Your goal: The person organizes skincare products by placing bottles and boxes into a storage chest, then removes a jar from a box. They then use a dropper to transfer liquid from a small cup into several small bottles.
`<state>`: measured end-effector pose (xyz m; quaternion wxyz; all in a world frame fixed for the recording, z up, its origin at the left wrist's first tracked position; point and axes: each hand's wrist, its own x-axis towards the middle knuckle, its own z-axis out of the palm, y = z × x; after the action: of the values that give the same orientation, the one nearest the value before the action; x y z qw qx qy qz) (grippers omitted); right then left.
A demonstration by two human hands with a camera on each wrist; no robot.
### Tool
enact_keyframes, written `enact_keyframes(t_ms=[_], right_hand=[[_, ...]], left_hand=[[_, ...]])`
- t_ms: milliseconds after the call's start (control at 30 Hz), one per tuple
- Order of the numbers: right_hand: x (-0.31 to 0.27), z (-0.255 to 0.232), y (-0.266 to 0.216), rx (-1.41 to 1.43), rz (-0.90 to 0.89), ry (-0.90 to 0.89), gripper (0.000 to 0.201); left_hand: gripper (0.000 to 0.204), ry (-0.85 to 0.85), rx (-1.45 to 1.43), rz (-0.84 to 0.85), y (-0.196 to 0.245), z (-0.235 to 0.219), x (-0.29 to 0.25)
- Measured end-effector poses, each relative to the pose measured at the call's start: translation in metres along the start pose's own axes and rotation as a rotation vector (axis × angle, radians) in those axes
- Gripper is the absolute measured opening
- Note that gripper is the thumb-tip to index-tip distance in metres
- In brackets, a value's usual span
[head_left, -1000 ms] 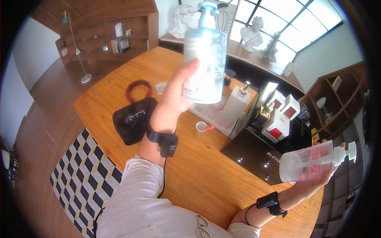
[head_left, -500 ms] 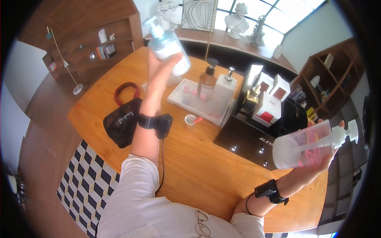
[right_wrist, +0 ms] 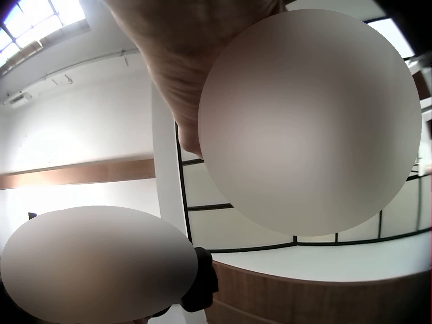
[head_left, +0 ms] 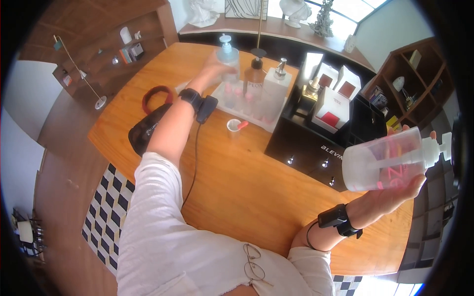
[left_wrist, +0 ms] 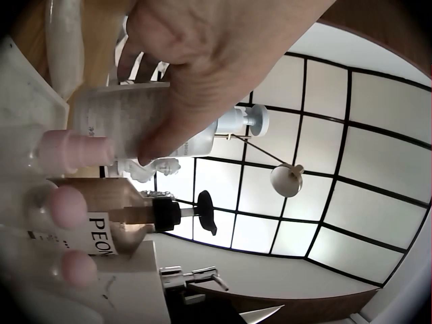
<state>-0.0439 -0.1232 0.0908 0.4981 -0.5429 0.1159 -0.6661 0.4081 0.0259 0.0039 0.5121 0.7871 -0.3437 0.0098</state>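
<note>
In the head view, my left hand (head_left: 213, 69) grips a clear pump bottle (head_left: 231, 58) with a pale blue top, upright beside the back left of a white tray (head_left: 219, 102). Whether its base touches the table cannot be told. The left wrist view shows the thumb of that hand (left_wrist: 202, 74) across the bottle (left_wrist: 125, 111). On the right, my right hand (head_left: 382, 203) holds a clear bottle (head_left: 382, 160) with pink lettering, tilted on its side above the table edge, its white pump pointing right. Fingertips show behind it, with the thumb below.
The tray holds an amber PEONY bottle (head_left: 254, 81), a white dispenser (head_left: 276, 86) and pink-capped bottles. Boxes (head_left: 332, 111) stand on a black drawer unit (head_left: 301, 148). A small cup (head_left: 233, 125) and a black pouch (head_left: 140, 134) are on the wooden table (head_left: 237, 182).
My left hand has lowered the blue-topped bottle from high up to near the tray. My right hand still holds its bottle, slightly higher in view. The head view has shifted.
</note>
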Motion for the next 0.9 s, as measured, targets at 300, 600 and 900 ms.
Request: enact_keyframes(t_ms=[300, 600, 900], right_hand=[[0.016, -0.004, 0.005, -0.027, -0.133, 0.033, 0.082], [0.026, -0.013, 0.020, 0.125, -0.074, -0.024, 0.087], [0.023, -0.006, 0.021, 0.127, -0.011, -0.043, 0.085]], left_hand=[[0.053, -0.235, 0.046, -0.047, -0.024, 0.022, 0.014], [0.029, -0.291, -0.066, 0.015, -0.039, 0.020, 0.008], [0.069, -0.036, 0.220, -0.065, -0.044, -0.018, 0.002]])
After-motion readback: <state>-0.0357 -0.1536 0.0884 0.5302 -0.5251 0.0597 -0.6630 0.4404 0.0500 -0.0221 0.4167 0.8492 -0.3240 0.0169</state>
